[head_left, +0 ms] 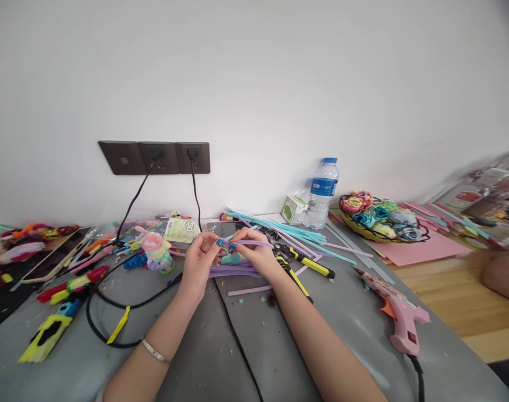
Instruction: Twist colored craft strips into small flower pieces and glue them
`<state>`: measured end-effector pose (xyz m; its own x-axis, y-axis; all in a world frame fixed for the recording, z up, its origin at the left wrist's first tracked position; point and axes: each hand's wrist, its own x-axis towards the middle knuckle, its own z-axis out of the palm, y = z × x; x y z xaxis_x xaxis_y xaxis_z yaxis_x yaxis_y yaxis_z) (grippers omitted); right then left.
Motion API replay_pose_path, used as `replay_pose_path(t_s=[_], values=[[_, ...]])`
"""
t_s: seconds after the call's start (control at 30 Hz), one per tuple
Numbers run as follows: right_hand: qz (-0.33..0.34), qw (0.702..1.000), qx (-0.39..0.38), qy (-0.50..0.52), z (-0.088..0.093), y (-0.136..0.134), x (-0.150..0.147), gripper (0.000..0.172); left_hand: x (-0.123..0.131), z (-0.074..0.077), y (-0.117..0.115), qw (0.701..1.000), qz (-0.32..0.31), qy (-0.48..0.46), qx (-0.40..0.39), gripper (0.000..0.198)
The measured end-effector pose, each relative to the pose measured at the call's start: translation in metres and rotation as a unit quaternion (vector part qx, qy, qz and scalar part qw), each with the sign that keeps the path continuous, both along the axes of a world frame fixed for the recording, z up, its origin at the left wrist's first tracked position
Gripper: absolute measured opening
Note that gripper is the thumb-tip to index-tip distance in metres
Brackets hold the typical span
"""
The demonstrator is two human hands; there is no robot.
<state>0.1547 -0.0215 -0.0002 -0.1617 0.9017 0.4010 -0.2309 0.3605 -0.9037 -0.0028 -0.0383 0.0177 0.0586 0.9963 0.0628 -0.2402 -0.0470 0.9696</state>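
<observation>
Purple pipe cleaners (254, 242) are pinched between the fingertips of both my hands, raised a little over the grey table. My left hand (200, 258) grips them near one end, thumb against forefinger. Close beside it, my right hand (254, 255) holds the same strands, which stick out past it to the right. Below my hands lies a bundle of more purple pipe cleaners (233, 271), partly hidden by my right hand. Yellow-and-black pliers (310, 262) rest just right of my right hand, near a pile of light blue pipe cleaners (291, 230).
A pink glue gun (399, 312) lies at the right. Behind stand a water bottle (322, 192) and a small green-and-white box (295, 210). A basket of fabric-like flowers (380, 220) sits at back right. Black cables (95, 318) cross the table; colourful plush pieces (156, 251) lie left.
</observation>
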Motion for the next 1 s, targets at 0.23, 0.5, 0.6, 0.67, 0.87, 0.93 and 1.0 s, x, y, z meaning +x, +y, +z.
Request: replay_pose_path(t_s=[0.23, 0.5, 0.6, 0.67, 0.87, 0.93, 1.0], values=[[0.027, 0.998, -0.062, 0.019, 0.003, 0.0, 0.002, 0.029, -0.01, 0.003, -0.001, 0.951, 0.009, 0.22, 0.217, 0.008], [0.045, 0.996, -0.077, 0.031, 0.002, 0.001, 0.001, 0.032, -0.01, 0.0, -0.001, 0.948, 0.041, 0.212, 0.234, 0.009], [0.046, 0.995, -0.082, 0.041, 0.002, 0.001, 0.001, 0.034, -0.01, -0.001, 0.0, 0.949, 0.044, 0.211, 0.229, 0.009], [0.052, 0.994, -0.082, 0.043, 0.002, 0.0, 0.001, 0.034, -0.01, -0.002, 0.0, 0.949, 0.041, 0.215, 0.228, 0.008], [0.054, 0.996, -0.06, 0.033, 0.002, 0.002, 0.001, 0.031, -0.012, -0.002, 0.001, 0.945, 0.046, 0.228, 0.23, 0.007], [0.042, 0.998, -0.05, 0.024, 0.002, 0.003, 0.001, 0.031, -0.012, -0.001, 0.002, 0.945, 0.048, 0.23, 0.226, 0.008], [0.031, 0.998, -0.044, 0.018, 0.001, 0.003, 0.0, 0.03, -0.012, 0.0, 0.002, 0.947, 0.048, 0.231, 0.219, 0.008]])
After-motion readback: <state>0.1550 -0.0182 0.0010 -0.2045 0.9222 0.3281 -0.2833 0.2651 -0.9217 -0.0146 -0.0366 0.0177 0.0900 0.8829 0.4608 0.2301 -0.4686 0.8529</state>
